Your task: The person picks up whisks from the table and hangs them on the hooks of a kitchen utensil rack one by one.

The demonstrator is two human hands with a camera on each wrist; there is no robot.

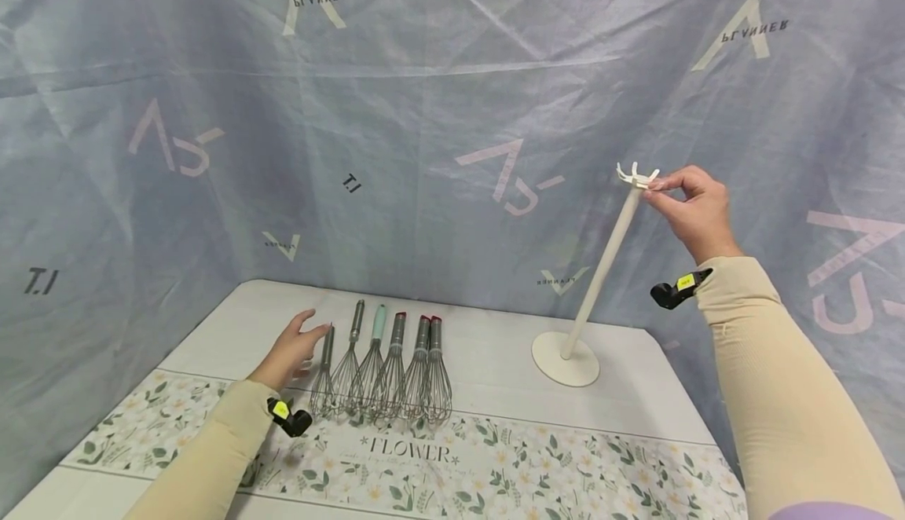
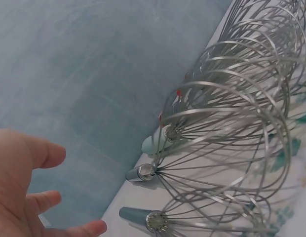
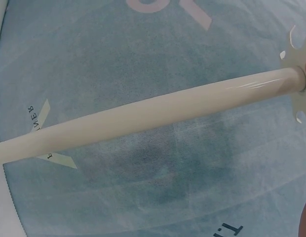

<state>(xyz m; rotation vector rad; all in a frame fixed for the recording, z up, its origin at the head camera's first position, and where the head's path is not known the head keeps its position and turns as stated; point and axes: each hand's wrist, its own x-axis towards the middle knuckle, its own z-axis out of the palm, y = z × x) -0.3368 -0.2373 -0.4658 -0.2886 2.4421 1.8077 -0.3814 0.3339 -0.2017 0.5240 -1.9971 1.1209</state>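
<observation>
Place: tabletop booth, seemingly set up for recording; the kind of building around it cannot be told. Enclosure: blue-grey fabric (image 1: 417,135), creased, printed with letters, hung along far, left and right sides. Surface: white table cover (image 1: 495,355) with floral band (image 1: 551,465), lettered "FLOWER". Equipment: left wrist camera (image 1: 290,419); right wrist camera (image 1: 679,291). Kitchenware: whisks (image 1: 394,363), in a row, left of centre.

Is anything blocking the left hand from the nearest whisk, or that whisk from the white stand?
Nothing visible stands between the left hand and the leftmost whisk. Between that whisk and the white stand, five other whisks lie in a row on the table; lifted, it could probably pass over them.
</observation>
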